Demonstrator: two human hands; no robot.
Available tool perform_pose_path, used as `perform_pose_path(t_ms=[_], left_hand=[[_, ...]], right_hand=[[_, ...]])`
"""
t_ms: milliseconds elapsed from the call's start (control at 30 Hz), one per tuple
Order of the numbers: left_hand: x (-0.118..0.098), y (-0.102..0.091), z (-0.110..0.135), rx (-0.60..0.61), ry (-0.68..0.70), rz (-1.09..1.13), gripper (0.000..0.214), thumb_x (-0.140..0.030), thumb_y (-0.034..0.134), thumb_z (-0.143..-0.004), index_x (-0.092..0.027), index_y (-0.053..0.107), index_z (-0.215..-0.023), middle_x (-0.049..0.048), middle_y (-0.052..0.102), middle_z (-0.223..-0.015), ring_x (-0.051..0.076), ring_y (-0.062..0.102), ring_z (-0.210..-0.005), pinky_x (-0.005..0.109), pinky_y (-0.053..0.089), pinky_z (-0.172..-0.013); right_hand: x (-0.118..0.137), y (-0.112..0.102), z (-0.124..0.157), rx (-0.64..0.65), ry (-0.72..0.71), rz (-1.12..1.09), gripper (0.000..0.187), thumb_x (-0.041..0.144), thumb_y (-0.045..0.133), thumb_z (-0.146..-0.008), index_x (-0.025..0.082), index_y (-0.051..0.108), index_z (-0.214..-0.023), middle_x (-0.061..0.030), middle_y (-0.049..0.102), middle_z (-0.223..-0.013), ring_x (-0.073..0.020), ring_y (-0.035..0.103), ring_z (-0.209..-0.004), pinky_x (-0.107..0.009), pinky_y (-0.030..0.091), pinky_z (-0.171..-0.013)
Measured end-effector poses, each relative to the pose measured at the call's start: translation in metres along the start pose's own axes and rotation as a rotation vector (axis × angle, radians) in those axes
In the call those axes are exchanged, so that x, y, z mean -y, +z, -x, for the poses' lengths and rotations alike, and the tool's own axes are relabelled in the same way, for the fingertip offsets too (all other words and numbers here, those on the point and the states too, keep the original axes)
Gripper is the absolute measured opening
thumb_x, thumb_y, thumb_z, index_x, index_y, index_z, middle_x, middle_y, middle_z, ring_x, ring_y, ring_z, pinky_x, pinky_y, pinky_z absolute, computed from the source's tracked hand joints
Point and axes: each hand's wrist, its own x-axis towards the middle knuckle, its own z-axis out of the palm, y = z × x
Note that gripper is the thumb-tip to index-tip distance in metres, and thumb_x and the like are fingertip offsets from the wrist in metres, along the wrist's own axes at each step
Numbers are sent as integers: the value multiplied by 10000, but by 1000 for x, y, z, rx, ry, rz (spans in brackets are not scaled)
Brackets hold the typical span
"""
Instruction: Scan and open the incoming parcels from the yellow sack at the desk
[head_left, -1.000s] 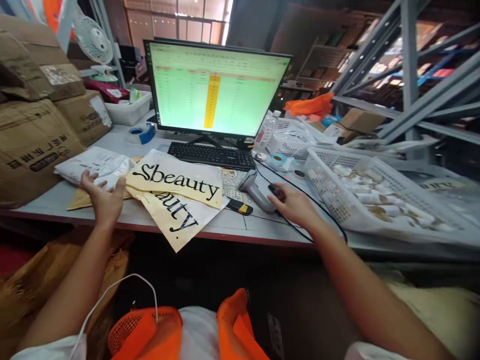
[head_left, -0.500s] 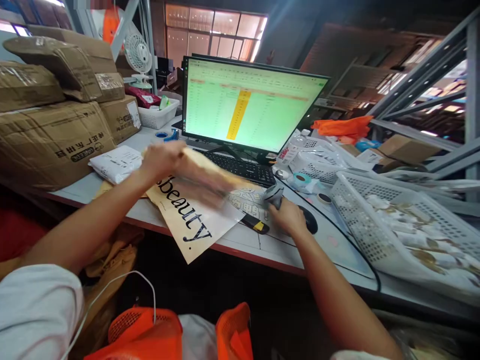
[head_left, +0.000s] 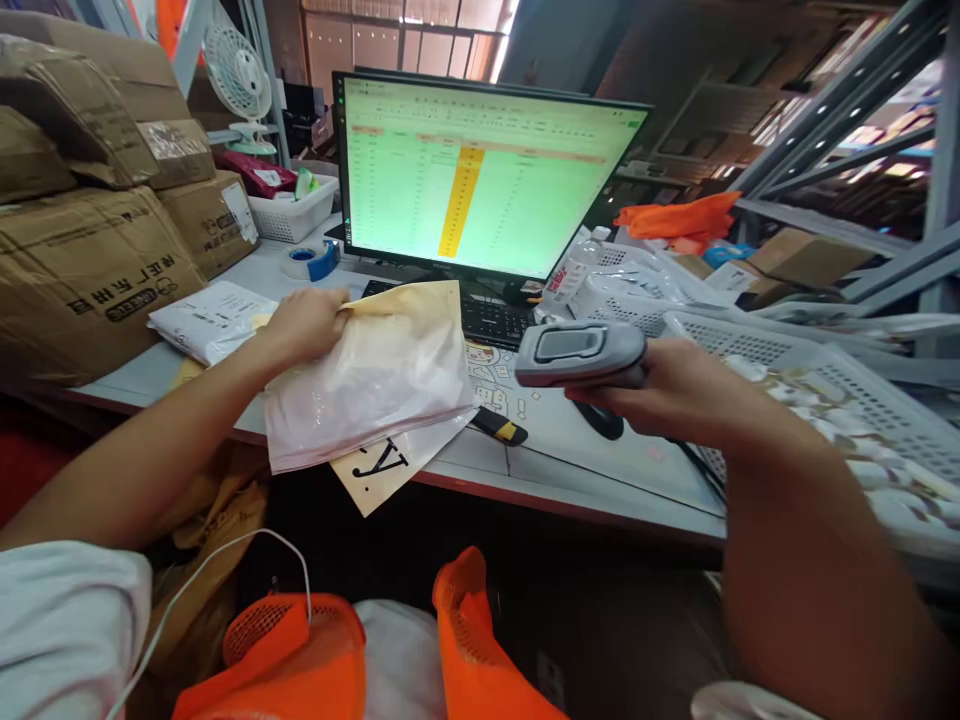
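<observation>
1. The left hand [head_left: 304, 325] pinches the top edge of a cream-and-white mailer bag [head_left: 367, 385], holding it up in front of the monitor [head_left: 480, 175], off to its left.
2. The right hand [head_left: 675, 385] is closed around a grey handheld barcode scanner [head_left: 581, 355], raised in front of the monitor's right side.
3. A second printed mailer [head_left: 379, 465] lies below the held bag, nearer the viewer than the monitor, one black letter showing.
4. Cardboard parcels [head_left: 90, 270] are stacked left of the monitor; a white plastic basket [head_left: 862, 420] of small wrapped items sits right of it.
</observation>
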Motion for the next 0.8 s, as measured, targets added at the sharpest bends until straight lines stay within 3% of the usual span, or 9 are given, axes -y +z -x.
perform_pose_path(t_ms=[100,300,433,567,700,800], left_hand=[[11,10,2,-18,10,1,395,-396,415,-978,-186,710,-1136,178,738,-983,367,696,-935,409,494,-777],[20,-7,2,-17,54,116,416,-426,442,-940,-179,731,-1107,130,740,-951,310,684,-917,356,496,-794],[19,-30,-2,354,110,214,388,-445,498,-882,-158,756,-924,85,713,-812,243,660,-773,297,490,-711],[2,-47,-3,634,77,336,341,-429,556,-859,-149,750,-847,74,682,-756,190,615,-658,282,478,-639],[-19,-54,-1,722,67,497,398,-404,515,-901,-93,746,-993,86,706,-887,151,616,-737,264,496,-700],[-26,-55,1,743,87,529,461,-395,472,-924,-27,733,-1019,94,708,-923,154,624,-842,278,488,-768]], right_hand=[[10,12,-4,136,2,51,423,626,863,-668,239,802,-827,-2,701,-657,-176,604,-543,-274,459,-474],[-3,28,-12,132,-103,136,343,578,804,-757,247,805,-846,-29,750,-728,-226,660,-633,-295,477,-515],[3,32,-13,127,-167,122,329,561,786,-783,247,817,-879,-31,752,-733,-246,670,-640,-310,479,-520],[40,42,-13,186,-287,126,280,492,766,-808,246,805,-936,-29,763,-781,-251,685,-682,-310,494,-569],[84,58,-15,229,-447,163,121,353,732,-821,246,756,-873,2,707,-680,-177,614,-564,-273,422,-542],[109,68,-21,204,-520,197,110,318,702,-835,258,752,-912,0,741,-795,-176,641,-623,-272,429,-585]])
